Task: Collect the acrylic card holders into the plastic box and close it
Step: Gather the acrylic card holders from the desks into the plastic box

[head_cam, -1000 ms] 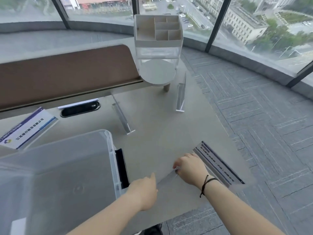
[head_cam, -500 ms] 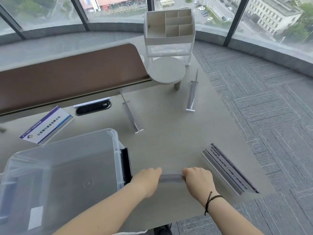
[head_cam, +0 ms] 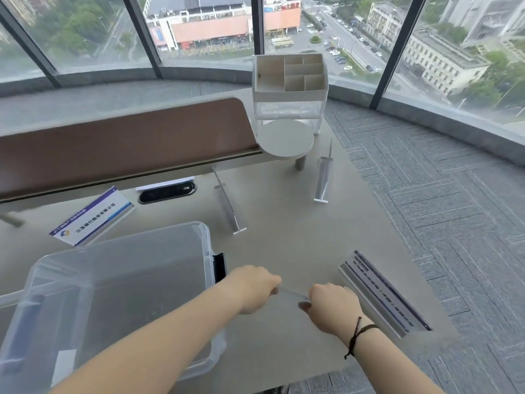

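My left hand [head_cam: 255,288] and my right hand [head_cam: 332,305] each grip one end of a clear acrylic card holder [head_cam: 291,293], held just above the table near its front edge. The open clear plastic box [head_cam: 204,245] stands to the left, its black latch beside my left hand. Two empty acrylic holders stand further back: one in the middle [head_cam: 228,206] and one to the right [head_cam: 322,177]. A holder with a printed card [head_cam: 383,294] lies right of my right hand. Another holder with a blue and white card [head_cam: 92,218] sits behind the box.
A white compartment organiser [head_cam: 289,86] and a small round stand [head_cam: 285,140] are at the back of the grey table [head_cam: 284,231]. A brown padded divider [head_cam: 125,143] runs along the left. A black cable slot [head_cam: 166,191] lies behind the box. Carpet floor lies to the right.
Both hands have closed on the ends of the clear holder and raised it off the table; the left hand came up from the table's front edge to take the holder's left end.
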Demonstrator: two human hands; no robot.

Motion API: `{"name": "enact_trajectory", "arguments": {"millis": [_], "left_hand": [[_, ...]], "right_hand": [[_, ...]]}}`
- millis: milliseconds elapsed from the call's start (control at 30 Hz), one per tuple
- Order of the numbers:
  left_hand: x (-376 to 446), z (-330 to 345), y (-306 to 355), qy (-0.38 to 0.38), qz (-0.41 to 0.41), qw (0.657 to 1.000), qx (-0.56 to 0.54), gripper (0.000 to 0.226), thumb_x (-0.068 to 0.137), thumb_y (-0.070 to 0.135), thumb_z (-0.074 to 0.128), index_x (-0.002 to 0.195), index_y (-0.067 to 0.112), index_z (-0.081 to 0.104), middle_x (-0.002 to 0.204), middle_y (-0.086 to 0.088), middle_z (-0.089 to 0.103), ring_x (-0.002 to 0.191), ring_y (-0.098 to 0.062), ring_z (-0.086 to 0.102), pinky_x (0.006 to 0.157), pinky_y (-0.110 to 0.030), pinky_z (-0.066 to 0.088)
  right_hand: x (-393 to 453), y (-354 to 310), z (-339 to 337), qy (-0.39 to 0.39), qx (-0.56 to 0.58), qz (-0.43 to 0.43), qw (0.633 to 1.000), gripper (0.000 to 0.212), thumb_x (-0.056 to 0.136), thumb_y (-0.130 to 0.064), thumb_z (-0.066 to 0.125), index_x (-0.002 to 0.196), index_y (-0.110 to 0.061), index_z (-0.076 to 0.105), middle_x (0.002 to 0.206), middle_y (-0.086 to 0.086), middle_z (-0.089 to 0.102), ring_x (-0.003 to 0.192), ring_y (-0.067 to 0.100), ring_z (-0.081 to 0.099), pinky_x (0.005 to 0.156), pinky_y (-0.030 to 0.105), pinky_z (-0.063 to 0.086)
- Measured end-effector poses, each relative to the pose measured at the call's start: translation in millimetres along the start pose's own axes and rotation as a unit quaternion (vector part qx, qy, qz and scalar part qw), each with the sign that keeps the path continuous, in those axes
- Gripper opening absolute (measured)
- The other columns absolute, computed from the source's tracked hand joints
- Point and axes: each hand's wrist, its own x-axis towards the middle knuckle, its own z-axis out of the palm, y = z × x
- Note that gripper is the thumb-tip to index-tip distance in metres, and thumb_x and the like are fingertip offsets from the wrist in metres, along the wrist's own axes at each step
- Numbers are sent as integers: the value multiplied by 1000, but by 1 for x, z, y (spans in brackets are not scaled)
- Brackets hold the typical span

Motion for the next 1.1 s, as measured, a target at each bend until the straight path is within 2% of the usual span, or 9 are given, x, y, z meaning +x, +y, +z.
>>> {"name": "enact_trajectory", "arguments": {"millis": [100, 233, 367, 533, 633, 700, 900, 1000, 1100], "left_hand": [[-22, -35, -9, 12, 28, 999, 42, 22, 98, 17, 40, 111, 26, 54, 109, -7, 60, 94, -31, 58, 70, -35, 40], [-63, -80, -31, 56, 55, 989, 124, 28, 97, 14, 38, 115, 30, 52, 112, -3, 60, 97, -28, 60, 70, -33, 39], [-112, -107, -71, 110, 43, 987, 104, 25, 98, 22, 38, 111, 36, 55, 110, 4, 62, 95, -25, 60, 78, -39, 49], [-174, -94, -143, 170, -8, 983, -74, 27, 95, 44, 48, 121, 48, 53, 114, 14, 60, 102, -12, 58, 89, -39, 48], [-213, -60, -190, 248, -31, 936, -248, 49, 94, 44, 56, 138, 51, 36, 124, 17, 55, 86, 9, 56, 92, -29, 44], [-235, -29, -221, 295, -74, 898, -319, 53, 95, 41, 56, 142, 47, 32, 125, 12, 55, 80, 2, 58, 89, -29, 45], [-275, 83, -307, 335, -212, 857, -329, 48, 98, 33, 50, 144, 33, 37, 144, 7, 44, 134, -15, 33, 111, -39, 31], [-277, 124, -324, 376, -246, 812, -372, 52, 99, 28, 49, 148, 31, 30, 154, 0, 32, 142, -18, 21, 115, -39, 24], [-273, 147, -318, 393, -237, 732, -503, 53, 102, 30, 40, 148, 45, 20, 155, 3, 31, 139, -15, 30, 113, -37, 27]], "right_hand": [[-11, -26, -33, -31, 87, -47, 995, 31, 96, -45, 42, 105, -20, 59, 108, 6, 66, 101, 30, 60, 71, 32, 38], [-29, -62, -80, -34, 151, -99, 983, 21, 98, -33, 41, 111, -33, 57, 87, -2, 55, 82, 24, 51, 67, 29, 36], [-47, -112, -114, -3, 152, -114, 982, 35, 97, -28, 40, 68, -46, 47, 68, -6, 50, 64, 17, 45, 57, 31, 36], [-42, -193, -123, 13, 161, -124, 979, 19, 92, -26, 42, 76, -17, 47, 75, 3, 59, 72, 26, 54, 67, 40, 47], [-25, -247, -103, -9, 202, -119, 972, 19, 91, -23, 45, 73, -17, 49, 72, 3, 55, 68, 26, 52, 61, 34, 43], [-8, -281, -79, -30, 238, -97, 966, 19, 90, -21, 46, 76, -10, 52, 70, 6, 52, 63, 24, 48, 56, 30, 40], [35, -369, 8, -110, 352, 8, 929, 18, 90, -10, 44, 74, -17, 39, 64, 0, 38, 51, 14, 33, 49, 26, 29], [49, -398, 30, -126, 396, 66, 907, 12, 92, -3, 45, 94, -12, 51, 67, 1, 44, 55, 12, 38, 47, 22, 36], [58, -421, 43, -119, 399, 103, 903, 5, 95, -8, 45, 94, -10, 49, 67, -3, 43, 55, 6, 40, 44, 11, 39]]}}
